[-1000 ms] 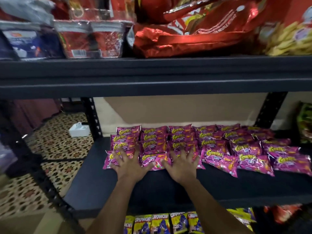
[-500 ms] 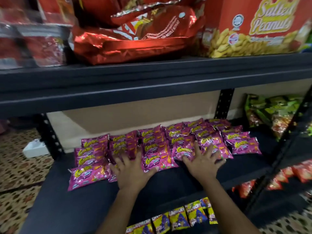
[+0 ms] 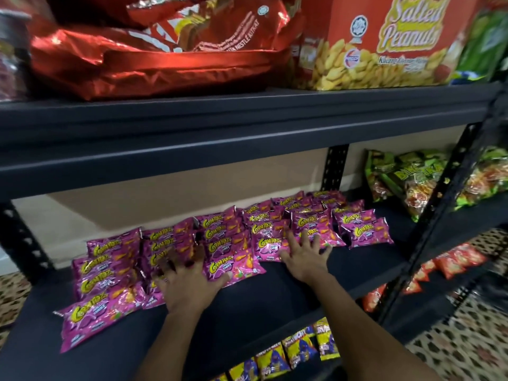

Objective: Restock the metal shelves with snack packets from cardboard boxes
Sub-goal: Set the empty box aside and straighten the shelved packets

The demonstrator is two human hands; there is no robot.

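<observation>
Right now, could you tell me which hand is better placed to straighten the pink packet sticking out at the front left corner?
Left. The left hand rests on the pink packets beside that stray packet, while the right hand lies further right across the shelf.

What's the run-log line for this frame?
phase: tidying rows | left hand: flat on pink snack packets | right hand: flat on packets, fingers spread | surface: middle shelf | cardboard box: not in view

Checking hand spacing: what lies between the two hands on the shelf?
In the head view, one pink Cornitoz packet lies between the left hand and right hand, with bare dark shelf nearer the wrists.
</observation>
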